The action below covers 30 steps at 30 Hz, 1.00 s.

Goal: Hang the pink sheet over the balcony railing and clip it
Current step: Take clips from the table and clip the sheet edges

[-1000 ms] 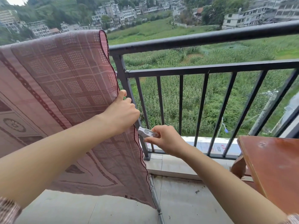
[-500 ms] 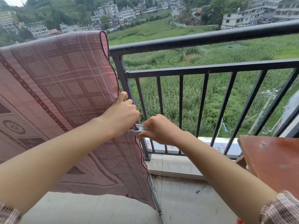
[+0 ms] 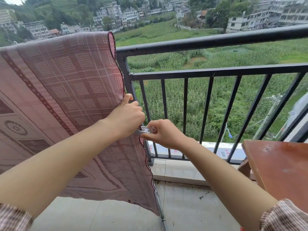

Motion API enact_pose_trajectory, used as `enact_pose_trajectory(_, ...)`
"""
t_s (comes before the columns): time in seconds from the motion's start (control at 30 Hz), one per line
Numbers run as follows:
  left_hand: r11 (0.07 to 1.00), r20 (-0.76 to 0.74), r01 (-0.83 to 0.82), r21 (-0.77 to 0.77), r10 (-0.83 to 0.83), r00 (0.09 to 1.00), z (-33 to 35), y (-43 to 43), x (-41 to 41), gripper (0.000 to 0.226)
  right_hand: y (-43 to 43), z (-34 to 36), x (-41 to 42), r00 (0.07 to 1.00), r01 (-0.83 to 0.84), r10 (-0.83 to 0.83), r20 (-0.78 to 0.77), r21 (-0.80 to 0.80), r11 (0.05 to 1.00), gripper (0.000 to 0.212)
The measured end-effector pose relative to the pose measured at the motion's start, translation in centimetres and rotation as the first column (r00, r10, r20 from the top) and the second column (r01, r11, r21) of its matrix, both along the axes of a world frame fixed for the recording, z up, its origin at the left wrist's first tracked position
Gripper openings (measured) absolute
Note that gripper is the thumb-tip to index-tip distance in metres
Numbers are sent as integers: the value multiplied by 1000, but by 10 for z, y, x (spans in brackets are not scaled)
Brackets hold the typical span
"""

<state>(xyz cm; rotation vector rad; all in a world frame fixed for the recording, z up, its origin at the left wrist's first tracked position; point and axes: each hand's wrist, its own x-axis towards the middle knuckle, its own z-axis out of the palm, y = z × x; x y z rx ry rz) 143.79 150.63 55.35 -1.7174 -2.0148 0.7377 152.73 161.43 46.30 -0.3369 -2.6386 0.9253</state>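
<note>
Balcony high up, pale tiled floor, green crop field and grey-white housing blocks beyond. Dark metal balcony railing: rounded top rail, flat lower rail, thin square bars, matte paint.

Hang step looks done: pink sheet is draped over the top rail at left and hangs down the inner side almost to the floor. Fabric is thin and woven, falls in soft folds. It has a plaid grid with dotted squares, darker maroon border bands, a round medallion motif far left, and a dark wavy stitched hem on the right edge.

Left hand is curled round that right edge about mid-height, just beside the railing post, thumb up, bunching the cloth. Right hand pinches a clip between thumb and fingers. It is a small, hard, pale translucent plastic peg with a round pivot. Its nose points at the sheet edge just under the left hand. The tip is hidden behind that hand, so cannot tell if it bites the cloth yet.

Judgement: clipping is under way, not confirmed. Left to do: seat the clip on the fabric and let go. More clips along the rail may be needed, as none show on the top rail.

Reddish-brown wooden desk at right has a smooth, scuffed top and is well apart from the hands. Thin grey metal pole lies on the floor below the sheet corner. Striped knit sleeves at both wrists.
</note>
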Motion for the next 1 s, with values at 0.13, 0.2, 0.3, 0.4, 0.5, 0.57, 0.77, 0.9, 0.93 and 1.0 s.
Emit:
enact_pose_trajectory(0.13,1000,-29,1,9,-1,1000,-1,-7,1,25,-6,-10,8,998,62,-59,22,-130,990,51)
enact_pose_trajectory(0.2,995,-24,50,91,-48,999,-7,-12,-1,21,-9,-15,13,995,102,-99,26,-155,983,55)
enact_pose_trajectory(0.3,930,11,168,327,-182,983,-25,-14,-1,18,-13,-28,22,984,180,-177,30,-214,960,53)
enact_pose_trajectory(0.4,802,214,141,580,-317,924,-57,-10,17,27,-15,-48,38,955,296,-291,60,-279,913,47)
enact_pose_trajectory(0.5,716,437,6,698,-432,789,-101,2,48,30,-17,-79,78,894,447,-412,175,-308,840,43)
enact_pose_trajectory(0.57,777,570,-24,629,-441,693,-137,16,74,29,-21,-102,120,822,568,-508,256,-311,762,39)
enact_pose_trajectory(0.77,991,869,11,134,-123,479,-237,39,191,35,-48,-156,266,542,837,-706,456,-211,505,35)
enact_pose_trajectory(0.9,994,882,101,-37,-15,472,-283,36,281,38,-70,-181,364,345,936,-747,569,-144,322,29)
enact_pose_trajectory(0.93,989,880,141,-51,-22,475,-292,36,303,39,-76,-186,387,295,953,-751,591,-126,275,26)
enact_pose_trajectory(1.0,974,877,209,-83,-28,479,-310,36,347,41,-88,-198,432,206,978,-748,631,-105,180,24)
